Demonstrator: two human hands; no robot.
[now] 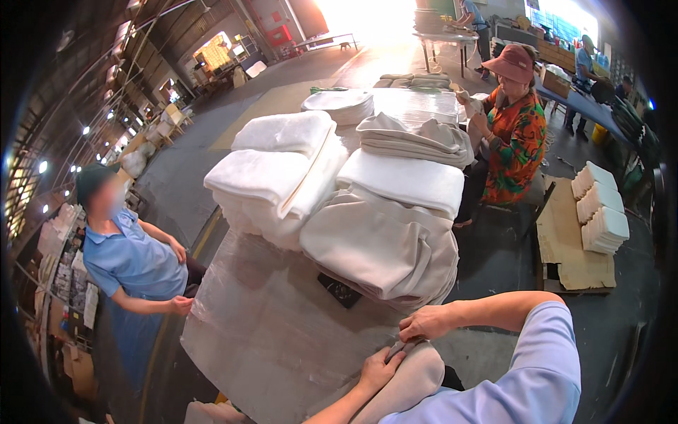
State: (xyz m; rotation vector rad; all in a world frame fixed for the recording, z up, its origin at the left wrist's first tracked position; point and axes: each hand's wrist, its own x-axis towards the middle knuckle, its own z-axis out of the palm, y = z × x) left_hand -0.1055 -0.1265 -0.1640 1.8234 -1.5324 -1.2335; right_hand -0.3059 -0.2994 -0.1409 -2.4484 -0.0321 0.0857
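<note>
Left hand: the left hand point(379, 369) is gripping the beige fabric piece point(421, 367) along its upper edge, thumb on top
Right hand: the right hand point(421, 324) is pinching the same edge farther away, fingers bent; the two hands are working just beside each other
Beige fabric piece: is bulging out between the hands and the wearer's body, at the near right corner of the desk point(240, 339)
Desk: is showing clear plastic sheeting over its bare near left part
Beige pile point(374, 240): is slumping in loose folds on the right, just beyond the hands
Black object point(339, 290): is lying partly under that pile; its kind is hard to tell
White pads point(254, 177): are standing in thick, soft stacks on the far left
Left co-worker point(131, 254): is standing beside the desk in a blue shirt and dark cap
Right co-worker point(519, 141): is holding pale fabric at the far right, wearing a patterned top and pink hat
</note>
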